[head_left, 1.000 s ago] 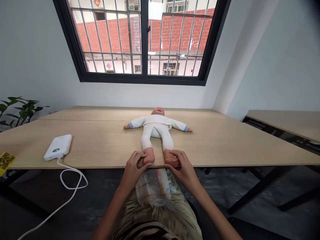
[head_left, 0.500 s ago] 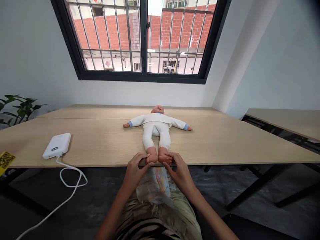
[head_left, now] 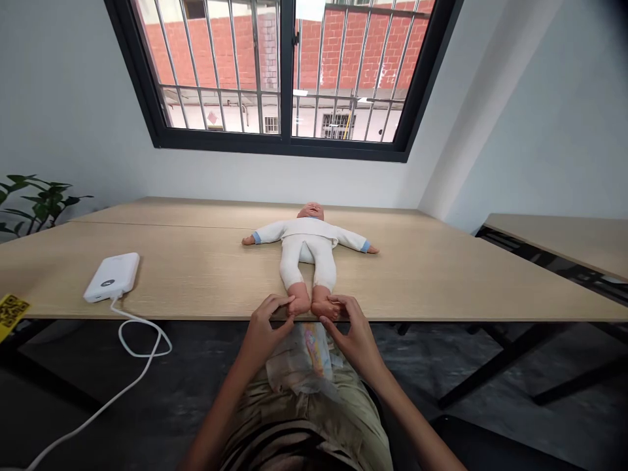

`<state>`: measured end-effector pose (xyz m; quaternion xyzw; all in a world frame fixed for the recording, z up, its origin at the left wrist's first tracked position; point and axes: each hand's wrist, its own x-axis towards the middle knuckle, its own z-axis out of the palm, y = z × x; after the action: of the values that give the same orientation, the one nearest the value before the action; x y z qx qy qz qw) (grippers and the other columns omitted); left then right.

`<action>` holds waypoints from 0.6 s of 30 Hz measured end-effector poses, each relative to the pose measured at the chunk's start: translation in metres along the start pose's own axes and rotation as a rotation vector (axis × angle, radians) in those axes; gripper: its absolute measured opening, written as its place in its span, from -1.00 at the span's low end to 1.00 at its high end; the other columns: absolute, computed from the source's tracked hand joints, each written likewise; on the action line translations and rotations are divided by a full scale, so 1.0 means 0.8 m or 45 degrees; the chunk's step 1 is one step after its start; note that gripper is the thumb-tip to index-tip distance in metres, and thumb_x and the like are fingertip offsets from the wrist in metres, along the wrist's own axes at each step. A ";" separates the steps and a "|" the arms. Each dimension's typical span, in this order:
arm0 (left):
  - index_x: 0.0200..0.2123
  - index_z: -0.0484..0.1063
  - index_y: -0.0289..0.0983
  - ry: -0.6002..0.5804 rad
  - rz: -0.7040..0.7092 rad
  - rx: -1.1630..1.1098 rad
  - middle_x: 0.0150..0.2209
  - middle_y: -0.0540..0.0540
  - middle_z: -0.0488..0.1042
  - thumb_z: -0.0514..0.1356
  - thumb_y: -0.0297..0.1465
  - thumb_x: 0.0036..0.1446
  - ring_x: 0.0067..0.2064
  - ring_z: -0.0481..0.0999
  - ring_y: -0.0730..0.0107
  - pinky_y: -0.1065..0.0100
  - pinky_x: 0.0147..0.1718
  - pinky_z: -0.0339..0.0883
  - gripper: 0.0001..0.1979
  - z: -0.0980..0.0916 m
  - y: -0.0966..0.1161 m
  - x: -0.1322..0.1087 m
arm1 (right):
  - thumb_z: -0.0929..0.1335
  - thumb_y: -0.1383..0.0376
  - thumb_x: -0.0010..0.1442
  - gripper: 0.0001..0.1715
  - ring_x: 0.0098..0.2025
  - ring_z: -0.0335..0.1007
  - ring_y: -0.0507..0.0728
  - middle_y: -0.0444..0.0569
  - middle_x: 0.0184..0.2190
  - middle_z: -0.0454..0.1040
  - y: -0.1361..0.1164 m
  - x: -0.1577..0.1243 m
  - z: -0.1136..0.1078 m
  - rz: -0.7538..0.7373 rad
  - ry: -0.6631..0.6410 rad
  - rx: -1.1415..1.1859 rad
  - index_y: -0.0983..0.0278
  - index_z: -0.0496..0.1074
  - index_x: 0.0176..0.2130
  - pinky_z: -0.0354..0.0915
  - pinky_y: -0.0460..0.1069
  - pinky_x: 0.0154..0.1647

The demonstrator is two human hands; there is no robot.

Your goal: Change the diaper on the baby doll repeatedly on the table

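Observation:
A baby doll [head_left: 308,237] in a white outfit with blue cuffs lies on its back on the wooden table [head_left: 196,275], arms spread and bare feet toward me. My left hand [head_left: 267,328] has its thumb and fingers closed around the doll's left-side foot [head_left: 298,302] as I see it. The other foot [head_left: 324,304] is between the thumb and fingers of my right hand [head_left: 350,327]. Below the table edge, a diaper [head_left: 316,353] in clear plastic rests on my lap, between my forearms.
A white power bank [head_left: 112,275] with a white cable [head_left: 147,353] hanging over the edge is at the left. A yellow code tag [head_left: 10,314] sits at the far left, near a plant [head_left: 44,203]. A barred window [head_left: 279,140] faces me; another table [head_left: 564,242] stands right.
The view has tilted and shifted slightly, so the table appears a little higher. Both hands stay on the doll's feet, and the doll lies as before.

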<state>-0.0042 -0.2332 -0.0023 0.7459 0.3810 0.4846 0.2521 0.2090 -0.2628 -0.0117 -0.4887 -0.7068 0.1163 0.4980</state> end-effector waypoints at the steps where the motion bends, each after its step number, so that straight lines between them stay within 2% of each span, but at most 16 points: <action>1: -0.09 0.49 -0.27 -0.010 -0.003 -0.012 -0.17 -0.14 0.51 0.17 -0.41 0.12 -0.11 0.53 0.27 0.32 -0.13 0.41 -0.73 0.000 0.000 -0.001 | 0.37 0.19 0.24 -0.63 0.00 0.39 0.20 0.08 -0.04 0.41 -0.004 -0.002 -0.001 -0.004 0.005 -0.001 0.22 0.30 0.02 0.40 0.09 -0.02; 3: -0.09 0.49 -0.26 0.023 0.003 -0.034 -0.16 -0.14 0.51 0.19 -0.40 0.13 -0.10 0.52 0.27 0.32 -0.11 0.39 -0.74 0.001 0.001 -0.007 | 0.38 0.20 0.24 -0.61 0.00 0.38 0.19 0.09 -0.03 0.38 -0.012 -0.008 -0.003 -0.009 0.067 -0.008 0.21 0.29 0.03 0.40 0.10 -0.02; 4: -0.11 0.50 -0.26 0.097 0.004 -0.048 -0.17 -0.12 0.51 0.20 -0.39 0.13 -0.11 0.51 0.29 0.33 -0.11 0.39 -0.76 0.001 0.001 -0.011 | 0.38 0.20 0.24 -0.61 0.00 0.38 0.19 0.09 -0.03 0.37 -0.016 -0.013 -0.004 -0.008 0.138 -0.011 0.20 0.29 0.03 0.39 0.11 -0.01; 7: -0.31 0.48 -0.26 0.370 -0.096 -0.152 -0.38 -0.03 0.45 0.20 -0.30 0.17 -0.33 0.44 0.40 0.43 -0.32 0.34 -0.85 0.000 0.001 -0.030 | 0.35 0.24 0.26 -0.71 -0.09 0.37 0.17 0.06 -0.11 0.35 -0.014 -0.037 -0.011 -0.011 0.479 -0.004 0.20 0.29 -0.02 0.37 0.11 -0.05; 8: -0.38 0.45 -0.27 0.358 -0.170 -0.210 -0.46 0.00 0.40 0.19 -0.25 0.18 -0.42 0.39 0.44 0.45 -0.42 0.28 -0.80 -0.002 0.000 -0.035 | 0.33 0.27 0.27 -0.78 -0.15 0.37 0.16 0.04 -0.17 0.35 -0.008 -0.047 -0.013 -0.048 0.595 -0.014 0.19 0.28 -0.07 0.37 0.11 -0.11; 9: -0.43 0.44 -0.27 0.256 -0.255 -0.271 -0.53 0.02 0.37 0.19 -0.20 0.17 -0.50 0.33 0.47 0.47 -0.51 0.22 -0.73 -0.004 -0.001 -0.039 | 0.32 0.29 0.28 -0.85 -0.21 0.36 0.14 0.00 -0.25 0.34 0.000 -0.058 -0.015 -0.119 0.676 -0.042 0.18 0.27 -0.12 0.36 0.09 -0.18; 10: -0.47 0.43 -0.28 0.090 -0.340 -0.327 -0.58 0.03 0.35 0.19 -0.15 0.16 -0.56 0.29 0.49 0.47 -0.56 0.16 -0.68 -0.007 -0.003 -0.041 | 0.30 0.31 0.28 -0.91 -0.27 0.34 0.13 -0.03 -0.32 0.32 0.011 -0.069 -0.017 -0.219 0.708 -0.090 0.17 0.26 -0.18 0.34 0.07 -0.25; 11: -0.49 0.44 -0.29 -0.080 -0.415 -0.369 -0.61 0.02 0.36 0.19 -0.10 0.14 -0.60 0.25 0.51 0.47 -0.60 0.12 -0.63 -0.009 -0.006 -0.043 | 0.31 0.33 0.27 -0.92 -0.33 0.32 0.12 -0.06 -0.38 0.32 0.023 -0.079 -0.016 -0.330 0.663 -0.158 0.17 0.26 -0.23 0.31 0.05 -0.30; 13: -0.51 0.46 -0.31 -0.283 -0.534 -0.405 -0.65 0.02 0.36 0.21 -0.03 0.08 -0.64 0.21 0.53 0.48 -0.63 0.06 -0.57 -0.012 -0.017 -0.044 | 0.32 0.33 0.25 -0.93 -0.38 0.32 0.11 -0.08 -0.44 0.35 0.046 -0.096 -0.011 -0.428 0.389 -0.308 0.18 0.29 -0.29 0.27 0.03 -0.34; 14: -0.52 0.45 -0.32 -0.295 -0.584 -0.406 -0.67 0.02 0.35 0.22 0.00 0.04 -0.65 0.18 0.54 0.48 -0.63 0.03 -0.54 -0.013 -0.024 -0.045 | 0.32 0.30 0.26 -0.96 -0.35 0.35 0.12 -0.05 -0.42 0.39 0.057 -0.101 -0.005 -0.348 0.232 -0.377 0.19 0.33 -0.29 0.27 0.04 -0.32; 16: -0.54 0.44 -0.33 -0.223 -0.682 -0.410 -0.69 0.04 0.32 0.24 0.06 -0.03 -0.66 0.15 0.55 0.49 -0.64 -0.01 -0.50 -0.013 -0.043 -0.048 | 0.29 0.22 0.30 -0.84 -0.24 0.39 0.18 0.01 -0.32 0.47 0.076 -0.106 0.011 -0.088 0.006 -0.433 0.21 0.43 -0.24 0.29 0.09 -0.22; 18: -0.52 0.43 -0.33 -0.129 -0.793 -0.443 -0.68 0.07 0.29 0.26 0.09 -0.10 -0.66 0.13 0.58 0.51 -0.67 -0.04 -0.47 -0.014 -0.064 -0.055 | 0.27 0.11 0.30 -0.69 -0.14 0.40 0.24 0.08 -0.20 0.50 0.093 -0.103 0.032 0.149 -0.066 -0.362 0.23 0.49 -0.14 0.30 0.15 -0.12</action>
<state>-0.0414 -0.2391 -0.0595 0.5631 0.4889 0.4044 0.5294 0.2328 -0.2841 -0.1209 -0.5916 -0.6991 0.0565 0.3977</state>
